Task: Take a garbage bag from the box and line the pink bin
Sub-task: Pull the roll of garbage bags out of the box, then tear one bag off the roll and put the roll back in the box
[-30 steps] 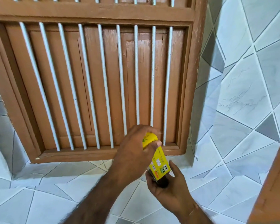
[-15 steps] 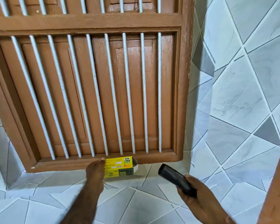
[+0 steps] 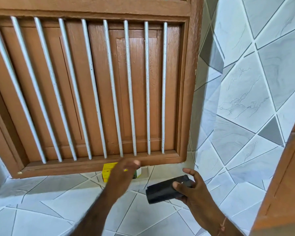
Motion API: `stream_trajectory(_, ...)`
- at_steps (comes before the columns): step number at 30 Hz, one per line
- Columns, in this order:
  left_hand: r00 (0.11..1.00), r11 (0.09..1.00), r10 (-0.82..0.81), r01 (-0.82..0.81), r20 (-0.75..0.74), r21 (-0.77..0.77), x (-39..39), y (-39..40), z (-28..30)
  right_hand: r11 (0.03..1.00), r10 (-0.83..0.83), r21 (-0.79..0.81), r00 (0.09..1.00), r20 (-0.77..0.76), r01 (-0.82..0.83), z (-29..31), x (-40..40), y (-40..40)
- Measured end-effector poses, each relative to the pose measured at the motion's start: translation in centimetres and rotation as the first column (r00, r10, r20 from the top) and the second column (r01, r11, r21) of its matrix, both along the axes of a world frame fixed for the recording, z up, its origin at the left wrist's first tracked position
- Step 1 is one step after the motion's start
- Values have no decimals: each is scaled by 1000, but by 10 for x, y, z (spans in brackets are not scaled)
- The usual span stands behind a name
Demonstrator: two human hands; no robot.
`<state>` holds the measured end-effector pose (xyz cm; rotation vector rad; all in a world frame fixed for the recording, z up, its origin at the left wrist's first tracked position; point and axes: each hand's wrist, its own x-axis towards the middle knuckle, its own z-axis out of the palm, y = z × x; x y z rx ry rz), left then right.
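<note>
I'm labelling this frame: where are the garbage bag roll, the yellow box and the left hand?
garbage bag roll [image 3: 162,190]: head view, middle of roll.
yellow box [image 3: 107,172]: head view, visible left face.
left hand [image 3: 124,171]: head view, back of hand.

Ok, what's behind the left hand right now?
The yellow cardboard box sits behind the blurred left hand, on the tiled ledge under the brown wooden window frame. Its middle is covered; only the yellow end and a white end show.
</note>
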<state>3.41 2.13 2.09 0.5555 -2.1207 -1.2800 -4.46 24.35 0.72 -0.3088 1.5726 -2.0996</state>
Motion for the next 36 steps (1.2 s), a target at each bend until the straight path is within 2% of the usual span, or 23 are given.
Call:
stream_trajectory(1,964,972,-233,233,125,18,7,19,8,1000,21,23,999,-33,-20,1,2,-3)
stream_trajectory(2,879,918,-392,394,270,47,12,33,12,998,46,38,997,-66,-43,0,5,-5)
stream_trajectory(3,797,872,-476,481,372,86,14,41,10,997,67,43,993,-96,-63,0,7,-8)
stream_trajectory(4,759,852,-509,511,405,113,15,45,8,996,80,37,989,-122,-76,0,8,-10)
stream_trajectory(5,770,857,-508,499,386,132,17,47,7,996,89,23,986,-140,-86,1,10,-12)
stream_trajectory(9,869,886,-454,416,196,206,27,47,3,984,146,-84,981,-125,-157,5,15,-18)
stream_trajectory(12,922,868,-386,367,-10,333,35,54,6,961,170,-213,985,-36,-173,0,20,-23)
stream_trajectory(14,941,860,-327,334,-85,387,37,60,8,936,225,-283,974,17,-211,-4,29,-27)
stream_trajectory(17,963,906,-262,268,-61,327,37,68,11,900,310,-358,943,124,-249,-7,46,-33)
stream_trajectory(19,984,963,-179,176,-3,203,35,72,9,893,323,-397,914,244,-210,-7,52,-37)
stream_trajectory(22,997,996,-71,69,25,62,34,75,6,884,333,-434,886,322,-175,-4,59,-40)
stream_trajectory(24,999,995,-15,10,43,103,33,72,7,881,344,-441,873,346,-173,-5,59,-39)
stream_trajectory(27,998,960,47,-57,41,274,32,63,7,859,351,-494,856,380,-133,-6,59,-35)
stream_trajectory(29,997,947,71,-75,23,312,31,60,8,852,346,-515,840,418,-95,-10,61,-33)
stream_trajectory(33,996,927,89,-87,12,364,29,46,11,894,333,-427,839,430,-136,-24,63,-31)
stream_trajectory(36,989,898,145,-130,-4,421,28,33,19,946,235,-314,825,514,-74,-38,57,-30)
